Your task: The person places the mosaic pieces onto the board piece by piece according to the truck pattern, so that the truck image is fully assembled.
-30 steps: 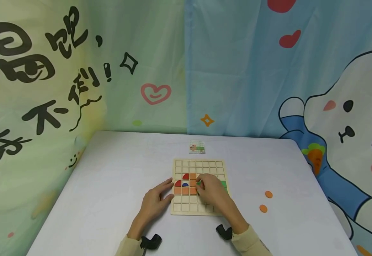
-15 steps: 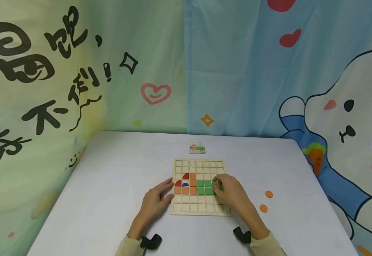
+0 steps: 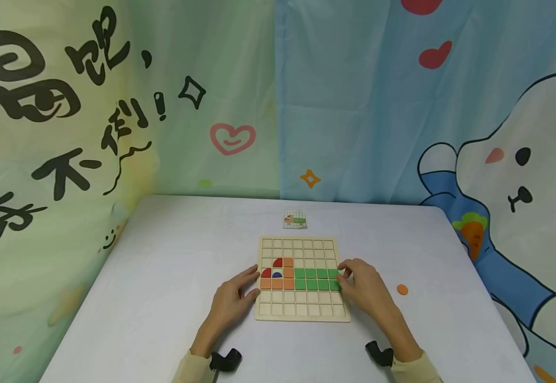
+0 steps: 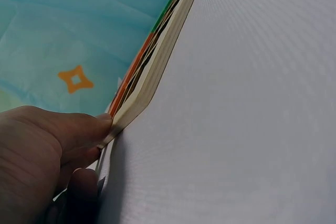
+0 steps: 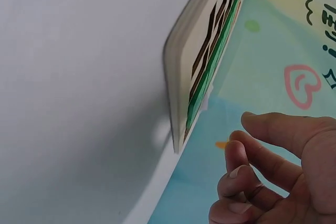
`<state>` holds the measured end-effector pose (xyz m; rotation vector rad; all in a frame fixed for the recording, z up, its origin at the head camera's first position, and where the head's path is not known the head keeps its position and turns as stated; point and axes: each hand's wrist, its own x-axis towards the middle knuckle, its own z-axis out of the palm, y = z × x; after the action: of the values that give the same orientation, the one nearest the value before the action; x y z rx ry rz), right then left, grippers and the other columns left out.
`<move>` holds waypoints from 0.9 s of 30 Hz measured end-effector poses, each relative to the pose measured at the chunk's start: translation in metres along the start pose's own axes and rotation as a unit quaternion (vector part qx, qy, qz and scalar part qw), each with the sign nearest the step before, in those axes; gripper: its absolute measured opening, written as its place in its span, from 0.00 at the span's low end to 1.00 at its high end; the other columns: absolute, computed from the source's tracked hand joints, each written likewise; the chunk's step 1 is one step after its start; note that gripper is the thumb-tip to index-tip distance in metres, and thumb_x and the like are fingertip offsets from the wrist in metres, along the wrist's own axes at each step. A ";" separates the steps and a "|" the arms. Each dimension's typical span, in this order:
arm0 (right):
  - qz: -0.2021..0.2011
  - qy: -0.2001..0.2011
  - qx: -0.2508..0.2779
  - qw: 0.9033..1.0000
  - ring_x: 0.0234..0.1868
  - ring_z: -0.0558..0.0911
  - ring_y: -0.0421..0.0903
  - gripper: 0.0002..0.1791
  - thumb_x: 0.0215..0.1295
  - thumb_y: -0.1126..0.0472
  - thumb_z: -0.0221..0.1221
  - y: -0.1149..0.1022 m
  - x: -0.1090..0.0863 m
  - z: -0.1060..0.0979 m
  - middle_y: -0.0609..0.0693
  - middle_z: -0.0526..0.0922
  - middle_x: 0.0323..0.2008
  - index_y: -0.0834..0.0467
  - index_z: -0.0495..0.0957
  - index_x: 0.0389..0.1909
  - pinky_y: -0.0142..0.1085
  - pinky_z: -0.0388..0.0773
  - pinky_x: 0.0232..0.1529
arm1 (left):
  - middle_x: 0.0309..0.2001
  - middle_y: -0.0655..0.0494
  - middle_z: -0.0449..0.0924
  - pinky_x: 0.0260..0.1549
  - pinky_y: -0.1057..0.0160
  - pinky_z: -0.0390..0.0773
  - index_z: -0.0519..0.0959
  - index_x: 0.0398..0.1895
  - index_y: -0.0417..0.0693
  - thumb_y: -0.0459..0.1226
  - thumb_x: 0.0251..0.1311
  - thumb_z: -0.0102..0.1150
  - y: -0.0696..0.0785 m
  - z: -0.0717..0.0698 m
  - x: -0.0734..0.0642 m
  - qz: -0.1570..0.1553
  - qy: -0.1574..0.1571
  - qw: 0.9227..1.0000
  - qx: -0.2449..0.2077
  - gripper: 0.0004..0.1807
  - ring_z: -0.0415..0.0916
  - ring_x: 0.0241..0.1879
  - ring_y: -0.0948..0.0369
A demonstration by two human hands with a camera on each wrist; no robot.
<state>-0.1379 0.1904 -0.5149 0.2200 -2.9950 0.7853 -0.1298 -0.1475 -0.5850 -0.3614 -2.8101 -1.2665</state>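
Note:
A light wooden grid board (image 3: 302, 310) lies flat on the table. Set in its cells are orange squares (image 3: 277, 284), red quarter-round pieces (image 3: 266, 273), a blue half-round piece (image 3: 277, 275) and two rows of green squares (image 3: 311, 273). My left hand (image 3: 232, 300) rests against the board's left edge, thumb and fingers spread apart; in the left wrist view the thumb (image 4: 86, 127) touches the board's edge. At the right edge is my right hand (image 3: 366, 287), near the end of the green rows. Its thumb and fingers (image 5: 268, 124) stand apart in the right wrist view, with nothing between them.
An orange disc (image 3: 402, 289) lies on the white table (image 3: 163, 255), right of my right hand. Behind the board sits a small picture card (image 3: 295, 219) with a similar coloured pattern. Printed curtains (image 3: 354, 117) hang along the table's back and sides.
My right hand has moved right from mid-board, where it held a green piece, to the board's right edge, uncovering the green rows. My right forearm now covers one orange disc. The left hand stays put.

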 end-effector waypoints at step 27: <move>0.078 -0.008 0.025 0.997 0.24 0.76 0.41 0.20 0.71 0.60 0.65 0.070 -0.030 -0.033 0.54 0.84 0.37 0.66 0.79 0.60 0.33 0.73 0.22 | 0.72 0.59 0.80 0.36 0.69 0.67 0.83 0.66 0.49 0.40 0.66 0.71 0.002 -0.001 0.000 -0.002 0.001 1.000 -0.003 0.25 0.60 0.25 0.72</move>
<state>-0.1180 0.2705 -0.5223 -0.0061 -3.0389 0.8774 -0.1297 -0.1472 -0.5831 -0.3554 -2.8077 -1.2743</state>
